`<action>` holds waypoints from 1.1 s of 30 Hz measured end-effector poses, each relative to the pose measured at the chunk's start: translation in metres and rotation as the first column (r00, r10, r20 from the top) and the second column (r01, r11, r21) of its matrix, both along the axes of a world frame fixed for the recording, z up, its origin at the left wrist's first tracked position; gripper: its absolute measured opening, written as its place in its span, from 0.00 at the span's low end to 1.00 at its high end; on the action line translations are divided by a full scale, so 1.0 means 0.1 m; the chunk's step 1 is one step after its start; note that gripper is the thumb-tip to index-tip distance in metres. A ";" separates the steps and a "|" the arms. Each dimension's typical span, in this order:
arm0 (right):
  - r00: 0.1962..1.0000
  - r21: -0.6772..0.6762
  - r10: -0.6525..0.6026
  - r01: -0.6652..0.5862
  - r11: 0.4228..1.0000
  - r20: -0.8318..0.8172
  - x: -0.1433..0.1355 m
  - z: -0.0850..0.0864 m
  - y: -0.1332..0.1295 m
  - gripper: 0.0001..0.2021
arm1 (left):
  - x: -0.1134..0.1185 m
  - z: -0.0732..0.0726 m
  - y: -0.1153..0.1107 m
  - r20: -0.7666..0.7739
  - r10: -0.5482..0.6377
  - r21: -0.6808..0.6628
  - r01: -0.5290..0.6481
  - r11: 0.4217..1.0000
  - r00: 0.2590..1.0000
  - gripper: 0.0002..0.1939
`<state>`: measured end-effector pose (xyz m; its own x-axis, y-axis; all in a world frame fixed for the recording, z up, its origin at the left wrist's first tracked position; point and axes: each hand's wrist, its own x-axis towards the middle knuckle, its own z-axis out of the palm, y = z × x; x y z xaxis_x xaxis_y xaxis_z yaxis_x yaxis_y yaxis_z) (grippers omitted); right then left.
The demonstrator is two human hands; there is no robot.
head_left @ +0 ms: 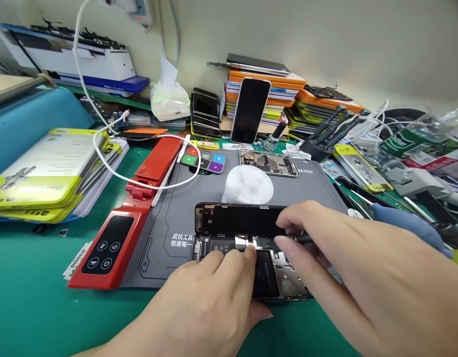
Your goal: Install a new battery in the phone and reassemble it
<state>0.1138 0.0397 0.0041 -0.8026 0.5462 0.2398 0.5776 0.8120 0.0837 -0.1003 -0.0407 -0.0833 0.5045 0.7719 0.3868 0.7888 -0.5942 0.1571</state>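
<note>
An opened phone (266,270) lies on the grey mat, with its battery and inner parts showing. Its screen (244,219) is tipped up along the far edge, against a round white tub (249,186). My left hand (210,292) is closed over the near left of the phone, index fingertip pressed by a small metal connector and thumb at the near edge. From the right, my right hand (336,253) pinches a slim dark tool (268,242); its tip points to the spot by my left index finger. My fingers hide most of the tool, so its exact kind is unclear.
A red folding lamp (110,248) and a white cable (147,187) lie left. Behind are another open phone (269,163), an upright phone (250,110), a glass bottle (273,138) and stacked boxes (266,79). A tool holder (325,144) stands right; yellow packs (46,168) lie left.
</note>
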 end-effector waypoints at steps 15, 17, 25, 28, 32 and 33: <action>0.995 -0.086 -0.031 0.023 0.996 -0.090 -0.08 0.05 -0.05 0.12 | -0.02 -0.30 0.00 -0.052 0.017 0.119 -0.010 0.993 0.999 0.29; 0.993 -0.088 -0.046 0.037 0.995 -0.105 -0.06 0.02 -0.05 0.13 | -0.04 -0.34 0.01 -0.072 0.021 0.144 -0.010 0.989 0.997 0.27; 0.936 -0.190 -0.128 0.068 0.980 -0.327 0.05 0.05 -0.21 0.10 | -0.04 -0.27 0.03 -0.075 0.024 0.177 -0.010 0.984 0.997 0.19; 0.760 -0.235 -0.243 0.122 0.964 -0.603 0.19 0.24 -0.16 0.03 | -0.02 -0.25 0.03 -0.082 0.040 0.206 -0.023 0.978 0.996 0.23; 0.528 -0.469 -0.518 0.237 0.851 -0.672 0.40 0.29 0.26 0.17 | -0.02 -0.25 0.02 -0.104 0.051 0.192 -0.030 0.981 0.993 0.27; 0.519 -0.501 -0.542 0.233 0.834 -0.661 0.44 0.23 0.40 0.21 | -0.02 -0.25 0.02 -0.109 0.050 0.196 -0.028 0.980 0.993 0.27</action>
<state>0.1574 0.0793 0.0275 -0.0925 0.9156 0.3912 0.5575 0.3732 -0.7415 -0.1023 -0.0388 -0.1086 0.5247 0.7080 0.4727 0.8180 -0.5731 -0.0494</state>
